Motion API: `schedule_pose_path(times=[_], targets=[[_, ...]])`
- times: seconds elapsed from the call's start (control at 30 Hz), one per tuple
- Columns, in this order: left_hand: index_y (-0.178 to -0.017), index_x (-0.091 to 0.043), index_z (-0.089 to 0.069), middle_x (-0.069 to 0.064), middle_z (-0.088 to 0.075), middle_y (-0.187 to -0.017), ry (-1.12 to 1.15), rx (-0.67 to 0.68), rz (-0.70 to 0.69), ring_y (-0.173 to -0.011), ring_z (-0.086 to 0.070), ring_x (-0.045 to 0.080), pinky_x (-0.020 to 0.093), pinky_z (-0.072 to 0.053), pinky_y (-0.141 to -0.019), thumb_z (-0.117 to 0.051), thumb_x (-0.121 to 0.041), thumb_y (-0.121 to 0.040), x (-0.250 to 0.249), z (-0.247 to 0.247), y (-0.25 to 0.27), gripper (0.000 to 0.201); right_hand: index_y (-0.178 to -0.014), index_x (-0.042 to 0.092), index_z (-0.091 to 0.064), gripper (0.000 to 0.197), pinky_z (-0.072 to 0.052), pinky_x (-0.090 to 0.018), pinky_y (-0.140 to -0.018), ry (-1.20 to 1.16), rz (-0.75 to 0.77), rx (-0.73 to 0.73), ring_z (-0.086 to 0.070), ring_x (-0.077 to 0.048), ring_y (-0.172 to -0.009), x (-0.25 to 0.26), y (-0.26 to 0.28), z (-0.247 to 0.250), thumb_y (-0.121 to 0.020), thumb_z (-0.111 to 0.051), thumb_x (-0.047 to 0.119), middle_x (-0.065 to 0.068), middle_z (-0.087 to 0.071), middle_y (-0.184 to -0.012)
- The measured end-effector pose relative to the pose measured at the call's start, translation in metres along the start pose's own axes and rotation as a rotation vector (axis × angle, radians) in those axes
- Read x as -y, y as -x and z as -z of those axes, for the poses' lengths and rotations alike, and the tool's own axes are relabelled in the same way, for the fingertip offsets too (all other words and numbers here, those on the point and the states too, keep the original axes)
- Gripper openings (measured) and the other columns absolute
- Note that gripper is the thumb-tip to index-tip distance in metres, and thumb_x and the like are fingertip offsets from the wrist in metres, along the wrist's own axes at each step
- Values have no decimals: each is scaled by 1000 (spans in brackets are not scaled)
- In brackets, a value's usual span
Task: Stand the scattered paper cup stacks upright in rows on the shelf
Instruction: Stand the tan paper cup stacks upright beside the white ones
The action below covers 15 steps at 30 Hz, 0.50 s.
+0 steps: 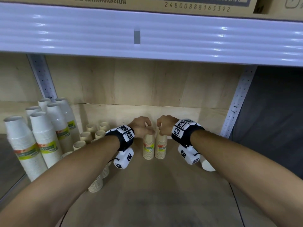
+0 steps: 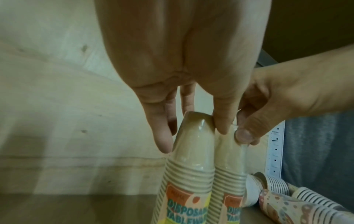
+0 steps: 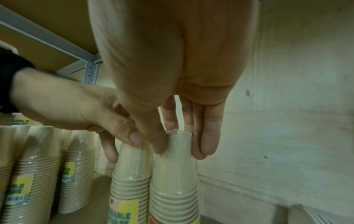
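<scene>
Two tan paper cup stacks in clear wrap stand upright side by side mid-shelf, bases up: the left stack (image 1: 148, 149) (image 2: 191, 159) (image 3: 132, 171) and the right stack (image 1: 161, 147) (image 2: 228, 160) (image 3: 175, 169). From above, my left hand (image 1: 144, 128) (image 2: 193, 139) grips the top of the left stack between fingers and thumb. My right hand (image 1: 161, 128) (image 3: 181, 151) grips the top of the right stack the same way. The two stacks touch each other. Both rest on the wooden shelf board (image 1: 147, 190).
Tall white cup stacks (image 1: 39, 141) stand at the left, with several upright tan stacks (image 1: 85, 136) (image 3: 28, 166) beside them. A white stack (image 1: 207, 164) and patterned stacks (image 2: 283, 203) lie on their sides at the right. The upper shelf edge (image 1: 147, 38) hangs low overhead.
</scene>
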<state>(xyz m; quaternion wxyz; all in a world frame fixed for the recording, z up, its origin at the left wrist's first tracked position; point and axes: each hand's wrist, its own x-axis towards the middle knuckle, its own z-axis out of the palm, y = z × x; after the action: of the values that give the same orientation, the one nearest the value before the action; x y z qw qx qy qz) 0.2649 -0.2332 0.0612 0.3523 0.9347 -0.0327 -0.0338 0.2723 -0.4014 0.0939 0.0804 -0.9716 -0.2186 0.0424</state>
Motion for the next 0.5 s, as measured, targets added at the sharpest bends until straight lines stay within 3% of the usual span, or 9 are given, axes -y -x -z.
schedule_pose_path(times=[0.23, 0.37, 0.5], targets=[[-90, -21, -64, -2, -61, -92, -81, -61, -10, -82, -64, 17, 25, -47, -56, -79, -36, -73, -11, -1, -3, 27, -122, 10, -62, 40, -41, -26, -69, 4, -17, -9, -63, -27, -101, 1, -1, 1, -84, -70, 18, -11, -61, -118], [-89, -19, -64, -2, -64, -91, -130, -50, -18, -83, -63, 17, 24, -45, -58, -78, -33, -74, -14, -2, -3, 25, -121, 9, -61, 40, -44, -27, -70, -13, -25, -16, -63, -27, -100, 2, 0, 1, -83, -72, 19, -12, -62, -117], [-99, -16, -66, 2, -64, -100, -193, 23, -38, -90, -64, 21, 29, -54, -67, -78, -22, -77, -21, 1, 3, 26, -118, 5, -65, 39, -48, -28, -70, 8, -18, 6, -65, -26, -97, 6, 3, 4, -83, -73, 19, -13, -66, -113]])
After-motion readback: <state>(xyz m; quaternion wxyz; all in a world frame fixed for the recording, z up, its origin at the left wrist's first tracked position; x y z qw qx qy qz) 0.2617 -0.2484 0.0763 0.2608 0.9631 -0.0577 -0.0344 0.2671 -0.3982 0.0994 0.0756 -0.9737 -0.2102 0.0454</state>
